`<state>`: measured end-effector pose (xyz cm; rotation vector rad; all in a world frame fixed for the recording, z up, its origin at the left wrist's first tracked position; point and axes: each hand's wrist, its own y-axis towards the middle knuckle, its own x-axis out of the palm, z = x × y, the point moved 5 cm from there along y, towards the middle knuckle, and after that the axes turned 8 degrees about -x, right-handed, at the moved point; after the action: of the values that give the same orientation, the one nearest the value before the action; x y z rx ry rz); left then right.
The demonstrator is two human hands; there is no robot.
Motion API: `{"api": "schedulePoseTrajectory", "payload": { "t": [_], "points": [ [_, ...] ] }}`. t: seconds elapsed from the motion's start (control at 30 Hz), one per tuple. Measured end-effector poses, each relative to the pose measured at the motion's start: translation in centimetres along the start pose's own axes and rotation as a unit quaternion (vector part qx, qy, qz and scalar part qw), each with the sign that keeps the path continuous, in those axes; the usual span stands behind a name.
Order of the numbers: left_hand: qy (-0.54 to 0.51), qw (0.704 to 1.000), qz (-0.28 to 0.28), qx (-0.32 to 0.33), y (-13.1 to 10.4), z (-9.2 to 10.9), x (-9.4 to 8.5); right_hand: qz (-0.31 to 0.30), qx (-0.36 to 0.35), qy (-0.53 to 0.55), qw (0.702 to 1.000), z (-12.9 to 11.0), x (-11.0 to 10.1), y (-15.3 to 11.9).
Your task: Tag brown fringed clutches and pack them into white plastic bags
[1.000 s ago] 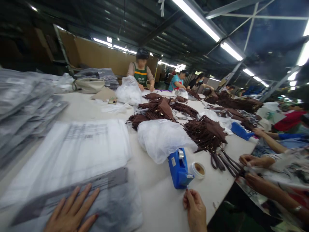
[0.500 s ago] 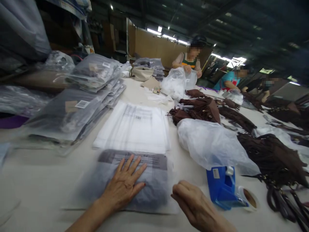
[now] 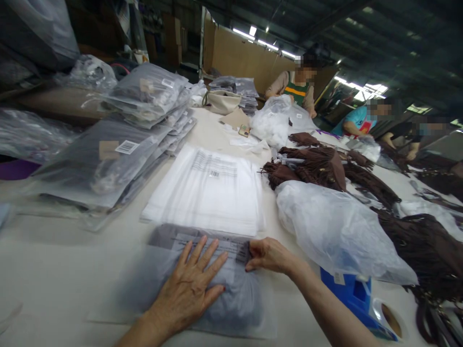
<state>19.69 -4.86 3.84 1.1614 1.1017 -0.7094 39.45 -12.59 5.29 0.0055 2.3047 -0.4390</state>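
1. Grey garment bag [image 3: 217, 289] lies on the table [image 3: 54, 270], flap folded; sealing looks unfinished to me.
2. Left hand [image 3: 191, 289] presses flat, fingers spread; right hand [image 3: 269, 255] pinches the flap's right end.
3. Half a second ago, the right hand hovered beside the tape dispenser [image 3: 356, 301].

A pale worktop [image 3: 54, 270] carries a grey bagged garment [image 3: 217, 289] at the near edge, a stack of flat white bags [image 3: 208, 193] behind it, piles of packed grey bags [image 3: 108, 159] at the left, a crumpled clear bag [image 3: 336, 231], brown fringed pieces [image 3: 314, 164] and a blue tape dispenser [image 3: 358, 301] at the right.
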Motion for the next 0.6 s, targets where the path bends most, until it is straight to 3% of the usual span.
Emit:
{"api": "schedulePoseTrajectory", "payload": {
  "t": [0.17, 0.3, 0.47, 0.6],
  "points": [
    [-0.001, 1.000, 0.008, -0.003, 0.0, -0.1, 0.0, 0.037, 0.051, 0.073, 0.995, 3.5, 0.5, -1.2],
    [-0.005, 1.000, 0.015, -0.004, -0.1, 0.0, -0.1, 0.078, 0.072, 0.090, 0.990, 4.1, -1.1, -4.2],
    [0.003, 1.000, 0.001, -0.006, -0.1, 0.0, 0.2, 0.042, 0.029, 0.065, 0.997, 0.1, -2.7, -7.0],
    [0.008, 1.000, -0.001, -0.004, -0.2, 0.0, 0.2, -0.015, -0.019, 0.059, 0.998, -3.0, -2.1, -6.7]
  ]
}}
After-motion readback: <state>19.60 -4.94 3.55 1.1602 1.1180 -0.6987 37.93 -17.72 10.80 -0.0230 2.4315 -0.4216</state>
